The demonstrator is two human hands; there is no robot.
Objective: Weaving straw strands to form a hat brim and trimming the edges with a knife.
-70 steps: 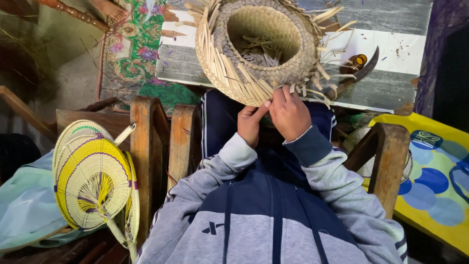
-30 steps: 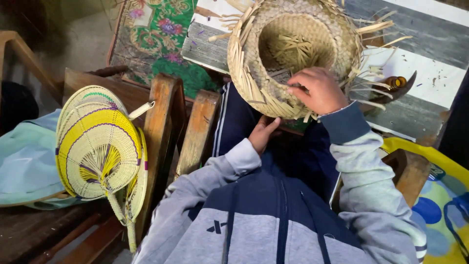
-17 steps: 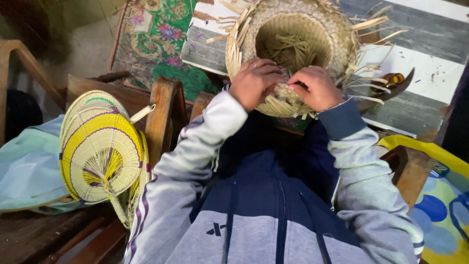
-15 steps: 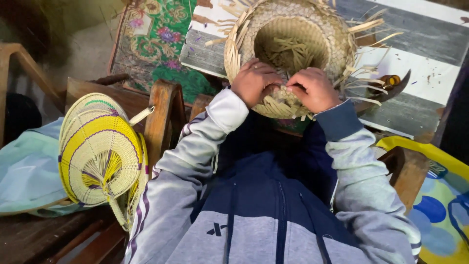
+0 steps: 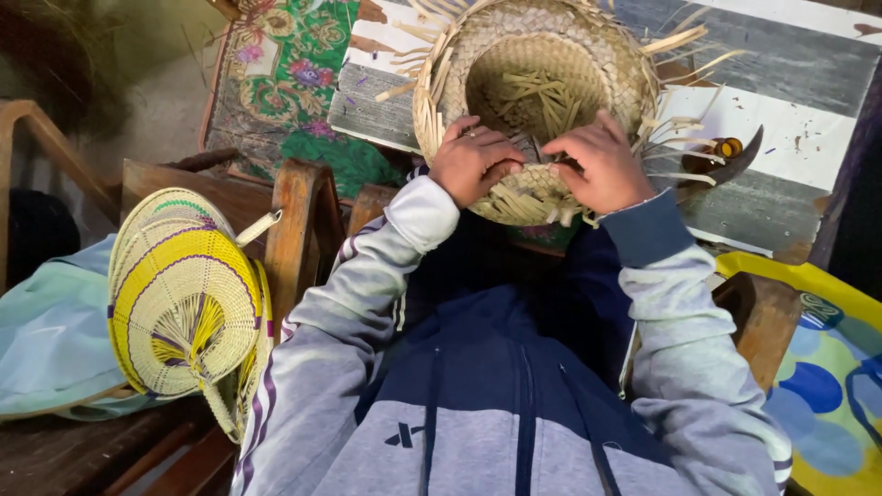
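Note:
A half-woven straw basket (image 5: 537, 69) rests on my lap, its opening facing me and loose strip ends sticking out all around the rim. My left hand (image 5: 473, 161) grips the near rim on the left side. My right hand (image 5: 602, 165) holds the near rim on the right, fingers pinching strips. The two hands nearly meet over the rim's edge. Short cut strips lie inside the basket's bottom.
Woven yellow and purple hand fans (image 5: 188, 303) lean on a wooden chair arm (image 5: 299, 230) at my left. A curved blade with a dark handle (image 5: 730, 156) lies on the striped mat (image 5: 781, 92) to the right. A green patterned cloth (image 5: 294, 83) lies beyond. A blue and yellow mat (image 5: 827, 367) is at right.
My left hand has come up from my lap to the basket's rim beside my right hand. The basket has been drawn slightly nearer and both hands now work the near edge.

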